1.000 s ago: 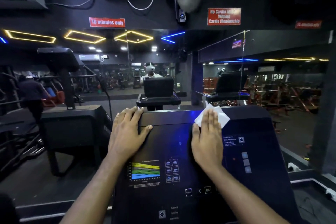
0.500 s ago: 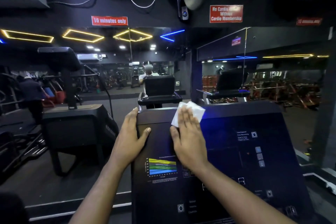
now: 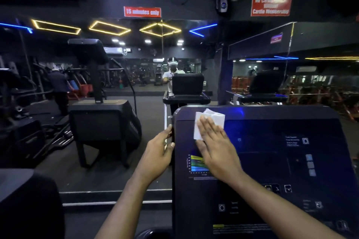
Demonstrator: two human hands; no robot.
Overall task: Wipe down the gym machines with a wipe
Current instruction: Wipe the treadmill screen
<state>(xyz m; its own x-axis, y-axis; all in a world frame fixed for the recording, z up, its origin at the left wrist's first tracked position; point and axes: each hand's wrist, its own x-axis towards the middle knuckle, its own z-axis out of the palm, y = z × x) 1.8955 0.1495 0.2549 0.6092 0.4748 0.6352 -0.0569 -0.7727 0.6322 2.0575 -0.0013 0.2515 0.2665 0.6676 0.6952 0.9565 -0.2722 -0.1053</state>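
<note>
Flatly, right hand (image 3: 217,147) presses rumpled wipe (image 3: 213,118) — perhaps paper — on console (image 3: 272,161).

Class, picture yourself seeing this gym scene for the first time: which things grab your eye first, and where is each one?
The white wipe stands out most, pressed flat under the right hand on the upper left of the dark machine console, whose left edge the left hand grips. Above, yellow neon outlines glow in a row, just below a red sign reading "15 minutes only".
</note>
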